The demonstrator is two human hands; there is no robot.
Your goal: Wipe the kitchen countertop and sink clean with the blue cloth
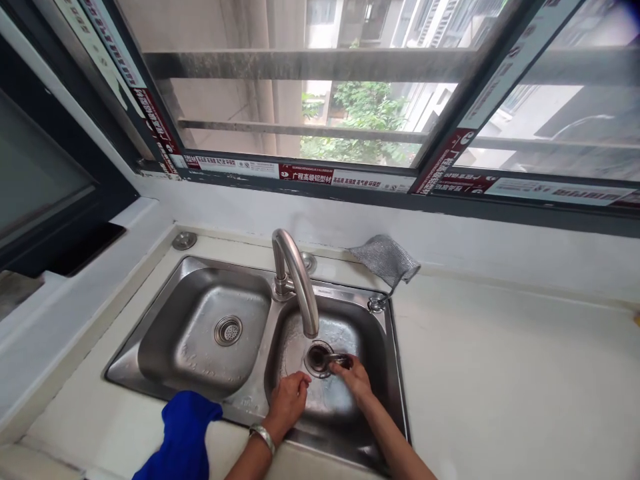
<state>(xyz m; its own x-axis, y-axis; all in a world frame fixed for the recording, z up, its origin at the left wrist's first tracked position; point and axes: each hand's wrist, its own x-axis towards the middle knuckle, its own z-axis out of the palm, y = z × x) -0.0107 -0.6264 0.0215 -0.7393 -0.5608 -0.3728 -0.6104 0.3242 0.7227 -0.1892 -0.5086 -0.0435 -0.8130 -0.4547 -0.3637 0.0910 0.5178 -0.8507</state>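
Note:
Both my hands reach into the right basin of a stainless double sink (250, 407). My right hand (354, 377) has its fingers at the right drain (318, 356), pinching a small metal strainer piece (336, 360) at the drain's edge. My left hand (289, 399) rests on the basin floor just left of the drain, fingers curled and holding nothing I can see. A silver bangle (263, 437) circles my left wrist. The curved steel faucet (298, 277) arches over the drain.
The left basin has its own drain strainer (229, 330). A blue cloth (183, 433) hangs over the sink's front rim. A grey mesh cloth (385, 259) drapes behind the sink. White countertop (510, 373) extends right; a window (350, 100) stands behind.

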